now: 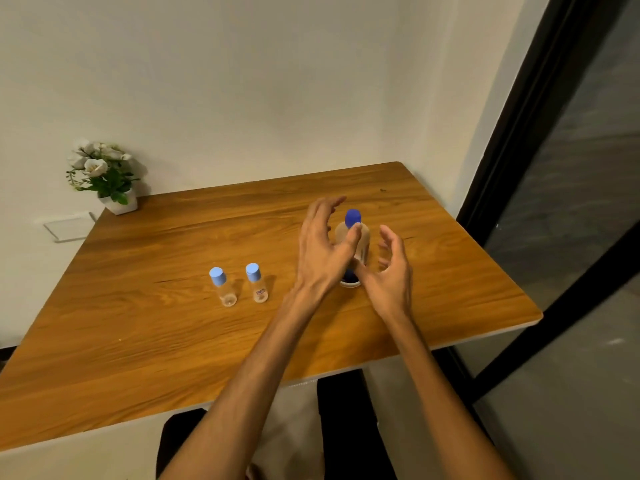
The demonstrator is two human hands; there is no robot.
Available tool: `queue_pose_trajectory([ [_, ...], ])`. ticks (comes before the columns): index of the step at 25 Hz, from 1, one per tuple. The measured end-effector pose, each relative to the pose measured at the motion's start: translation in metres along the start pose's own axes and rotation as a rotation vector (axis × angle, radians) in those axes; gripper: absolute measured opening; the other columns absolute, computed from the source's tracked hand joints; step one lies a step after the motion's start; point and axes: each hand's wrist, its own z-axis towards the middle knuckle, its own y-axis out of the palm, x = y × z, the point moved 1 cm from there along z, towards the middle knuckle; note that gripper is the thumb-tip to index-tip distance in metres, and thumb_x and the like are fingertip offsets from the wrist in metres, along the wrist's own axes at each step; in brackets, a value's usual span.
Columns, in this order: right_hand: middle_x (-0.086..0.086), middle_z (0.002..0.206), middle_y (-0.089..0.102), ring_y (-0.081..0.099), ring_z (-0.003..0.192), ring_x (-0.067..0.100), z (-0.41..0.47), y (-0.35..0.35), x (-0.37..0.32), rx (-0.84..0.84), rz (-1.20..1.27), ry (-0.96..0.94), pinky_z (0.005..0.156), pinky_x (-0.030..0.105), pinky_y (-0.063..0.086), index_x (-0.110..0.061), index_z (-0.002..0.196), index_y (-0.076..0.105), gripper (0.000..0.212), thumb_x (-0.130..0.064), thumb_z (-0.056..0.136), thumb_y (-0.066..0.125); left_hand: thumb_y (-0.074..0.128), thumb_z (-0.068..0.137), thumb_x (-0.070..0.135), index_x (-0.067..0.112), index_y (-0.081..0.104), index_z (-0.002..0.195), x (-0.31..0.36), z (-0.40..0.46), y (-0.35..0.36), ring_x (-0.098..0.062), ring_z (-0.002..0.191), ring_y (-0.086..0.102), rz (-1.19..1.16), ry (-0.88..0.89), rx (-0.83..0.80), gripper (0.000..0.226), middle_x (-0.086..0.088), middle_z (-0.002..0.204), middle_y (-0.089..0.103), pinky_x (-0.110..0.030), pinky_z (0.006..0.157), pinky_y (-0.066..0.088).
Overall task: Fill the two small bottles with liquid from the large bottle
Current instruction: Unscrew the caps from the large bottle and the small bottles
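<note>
The counter carries all items. The large bottle stands upright right of centre, dark blue cap on. Left hand and right hand flank it, fingers spread, not gripping. Both small bottles stand capped to the left. Step: reaching. Next: grasp and uncap the large bottle.

Table is warm orange-brown wood with darker grain streaks and a pale edge. Big bottle is clear-ish with a deep blue cap; both small bottles are clear with light blue caps, one with a tiny reddish label. Plant has white flowers, green leaves and a white pot. Wall is off-white.
</note>
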Motion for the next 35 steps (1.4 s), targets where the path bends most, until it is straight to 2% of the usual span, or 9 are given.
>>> queue_pose_trajectory([
  [4,-0.006,0.146,0.064,0.058,0.133,0.01,0.02,0.0,-0.001,-0.205,0.014,-0.048,0.112,0.04,0.052,-0.029,0.149,0.053,0.081,-0.027,0.078,0.093,0.067,0.094,0.013,0.014,0.073,0.126,0.004,0.025,-0.002,-0.011,0.112,0.065,0.165,0.118,-0.201,0.032,-0.001,0.127,0.072,-0.039,0.097,0.059],
  [9,-0.007,0.135,0.068,0.062,0.123,0.009,0.019,-0.007,0.004,-0.183,-0.019,-0.117,0.097,0.035,0.059,-0.03,0.14,0.061,0.075,-0.034,0.074,0.095,0.075,0.095,0.03,0.015,0.075,0.122,0.004,0.031,-0.006,-0.012,0.096,0.064,0.354,0.184,-0.236,0.031,0.0,0.113,0.069,-0.033,0.084,0.059],
  [14,0.0,0.132,0.069,0.064,0.114,0.011,0.015,-0.008,0.006,-0.18,-0.042,-0.128,0.084,0.022,0.055,-0.028,0.144,0.061,0.079,-0.037,0.073,0.095,0.068,0.099,0.043,0.022,0.077,0.118,0.014,0.026,-0.004,-0.015,0.09,0.062,0.5,0.258,-0.246,0.031,-0.002,0.109,0.062,-0.029,0.071,0.051],
  [19,-0.005,0.123,0.07,0.065,0.112,0.01,0.014,-0.012,0.007,-0.193,-0.071,-0.191,0.09,0.037,0.062,-0.023,0.132,0.068,0.072,-0.05,0.068,0.088,0.063,0.096,0.043,0.013,0.074,0.118,0.018,0.026,-0.008,-0.018,0.086,0.062,0.523,0.293,-0.33,0.039,-0.004,0.104,0.065,-0.023,0.069,0.043],
  [22,-0.008,0.129,0.07,0.063,0.118,0.009,0.01,-0.011,0.008,-0.184,-0.046,-0.187,0.096,0.034,0.058,-0.025,0.136,0.067,0.075,-0.051,0.068,0.088,0.062,0.095,0.032,0.008,0.071,0.12,0.019,0.029,-0.016,-0.018,0.083,0.06,0.49,0.292,-0.401,0.036,-0.003,0.1,0.065,-0.016,0.065,0.036],
  [25,-0.009,0.132,0.069,0.063,0.122,0.011,0.005,-0.008,0.007,-0.172,-0.019,-0.155,0.098,0.032,0.056,-0.027,0.141,0.064,0.084,-0.059,0.066,0.085,0.068,0.098,0.039,0.01,0.071,0.107,0.016,0.03,-0.015,-0.015,0.078,0.058,0.542,0.258,-0.303,0.031,-0.001,0.09,0.066,-0.018,0.063,0.034],
  [28,-0.004,0.13,0.072,0.065,0.122,0.012,0.006,-0.006,0.01,-0.153,-0.039,-0.144,0.1,0.04,0.059,-0.024,0.141,0.065,0.084,-0.057,0.067,0.087,0.066,0.097,0.051,0.014,0.062,0.091,0.015,0.028,-0.004,-0.016,0.069,0.058,0.608,0.228,-0.218,0.037,0.0,0.078,0.062,-0.023,0.06,0.039],
  [31,-0.005,0.125,0.072,0.066,0.118,0.01,0.005,-0.008,0.01,-0.115,-0.068,-0.155,0.097,0.041,0.061,-0.022,0.138,0.066,0.083,-0.058,0.067,0.086,0.063,0.099,0.052,0.017,0.054,0.081,0.017,0.027,0.006,-0.013,0.06,0.05,0.62,0.181,-0.168,0.04,0.001,0.069,0.057,-0.021,0.053,0.029],
  [35,-0.003,0.126,0.072,0.067,0.112,0.01,0.003,-0.019,0.012,-0.041,-0.083,-0.183,0.089,0.036,0.061,-0.02,0.136,0.068,0.081,-0.054,0.067,0.092,0.069,0.096,0.049,0.017,0.061,0.078,0.014,0.023,0.006,-0.008,0.054,0.051,0.224,0.046,0.09,0.038,0.005,0.063,0.058,-0.019,0.05,0.04],
])
